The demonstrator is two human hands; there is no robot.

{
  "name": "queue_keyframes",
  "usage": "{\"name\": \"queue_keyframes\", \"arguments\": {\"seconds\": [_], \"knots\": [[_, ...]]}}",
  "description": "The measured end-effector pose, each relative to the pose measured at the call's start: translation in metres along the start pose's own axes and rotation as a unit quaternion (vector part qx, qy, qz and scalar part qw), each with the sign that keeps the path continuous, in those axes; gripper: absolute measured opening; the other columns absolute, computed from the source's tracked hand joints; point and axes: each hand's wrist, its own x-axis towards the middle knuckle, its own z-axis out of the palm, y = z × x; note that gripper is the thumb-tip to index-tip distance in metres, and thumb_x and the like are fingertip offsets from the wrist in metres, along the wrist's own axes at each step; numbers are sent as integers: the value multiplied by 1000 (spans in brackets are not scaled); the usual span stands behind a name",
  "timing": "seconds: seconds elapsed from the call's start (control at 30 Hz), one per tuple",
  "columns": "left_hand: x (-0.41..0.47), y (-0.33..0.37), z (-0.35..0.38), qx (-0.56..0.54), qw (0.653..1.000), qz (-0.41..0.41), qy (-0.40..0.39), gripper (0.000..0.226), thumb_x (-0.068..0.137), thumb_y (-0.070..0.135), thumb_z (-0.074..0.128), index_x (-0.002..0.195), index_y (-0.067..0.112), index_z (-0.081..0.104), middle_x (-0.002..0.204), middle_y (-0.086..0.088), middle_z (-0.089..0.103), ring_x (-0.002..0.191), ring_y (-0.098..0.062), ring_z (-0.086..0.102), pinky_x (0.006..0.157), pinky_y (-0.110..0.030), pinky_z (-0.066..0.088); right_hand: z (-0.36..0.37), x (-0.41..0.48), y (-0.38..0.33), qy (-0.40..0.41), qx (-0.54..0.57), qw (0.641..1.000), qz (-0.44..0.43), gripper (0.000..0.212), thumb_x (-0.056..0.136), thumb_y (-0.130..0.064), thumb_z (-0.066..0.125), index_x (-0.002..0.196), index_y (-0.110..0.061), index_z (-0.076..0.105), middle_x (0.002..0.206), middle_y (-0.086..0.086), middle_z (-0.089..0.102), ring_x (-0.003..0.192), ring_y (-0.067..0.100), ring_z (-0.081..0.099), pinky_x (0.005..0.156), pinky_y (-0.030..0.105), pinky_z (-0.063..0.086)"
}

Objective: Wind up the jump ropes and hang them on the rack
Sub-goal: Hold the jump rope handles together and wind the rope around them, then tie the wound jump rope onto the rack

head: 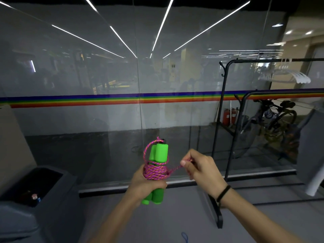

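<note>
A jump rope with two green foam handles (158, 153) held side by side and upright sits in front of me. Its pink rope (155, 171) is coiled several times around the middle of the handles. My left hand (145, 185) grips the handles just below the coil. To the right, my right hand (201, 166) pinches the free end of the pink rope, pulled taut from the coil. A black clothes rack (226, 109) stands at the right, behind the right hand.
A glass wall (105, 76) with a rainbow stripe runs across ahead. A second, lower black rack (245, 100) and white hangers (298, 77) are at the right. A dark bin (35, 185) stands at the lower left. A bit of blue cord (185, 237) lies on the floor.
</note>
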Motion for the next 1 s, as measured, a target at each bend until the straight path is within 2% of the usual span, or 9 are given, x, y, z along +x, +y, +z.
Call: {"name": "queue_keyframes", "arguments": {"seconds": [0.17,0.3,0.47,0.53,0.63,0.73,0.83,0.93,1.0], "knots": [[7,-24,2,-24,999,-11,-24,76,24,27,76,97,11,61,78,-11,70,63,-20,63,57,-26,51,7,-11,3,-9,-3,1000,18,27,84,-19,62,65,-32,48,52,-11,53,50,3,52,56,21,41],[21,-41,16,-42,997,-4,-67,84,25,31,81,103,5,62,89,-13,72,74,-20,66,64,-22,51,13,-7,9,-35,-20,999,9,7,83,-21,62,76,-20,60,66,-14,54,63,-1,51,62,10,37],[27,-42,51,-12,994,14,-109,55,38,38,80,78,0,71,64,-3,68,59,-11,61,57,-18,47,18,8,28,-35,-33,997,67,11,85,-21,60,84,-10,63,83,9,70,71,10,57,63,16,38],[34,-41,58,-29,995,10,-99,59,46,31,86,92,0,67,80,-6,73,75,-20,67,69,-23,53,18,13,36,-33,-32,995,90,13,86,-21,59,84,-8,63,74,7,67,60,2,53,55,7,34],[52,-34,67,39,997,40,-59,101,43,45,85,129,6,46,126,-8,53,121,-25,50,101,-34,41,12,23,51,-24,-25,993,112,14,86,-18,59,83,-5,62,61,-2,56,50,-7,48,50,3,32],[72,-19,82,32,993,78,-80,70,40,46,77,102,16,61,105,1,65,103,-18,57,86,-24,46,4,37,72,-21,-22,993,114,9,86,-19,59,79,-13,60,77,14,70,61,7,55,52,6,35],[95,-6,111,-5,990,78,-119,20,64,4,78,73,11,62,60,5,68,65,-9,63,63,-15,50,-7,53,106,-19,-27,991,130,13,86,-21,59,83,-8,62,82,14,69,76,20,61,54,15,36],[128,2,146,-4,987,76,-138,20,76,-12,66,69,6,59,51,1,64,49,-4,60,54,-17,49,-24,76,144,-10,-21,990,143,14,86,-21,60,83,-7,62,81,14,67,73,15,57,52,8,35],[155,6,171,-2,987,80,-139,20,78,-11,63,68,6,59,53,-2,64,48,-4,59,56,-22,48,-38,97,174,-14,-25,989,142,11,85,-21,61,81,-12,61,77,11,65,72,15,57,57,15,39]]}}
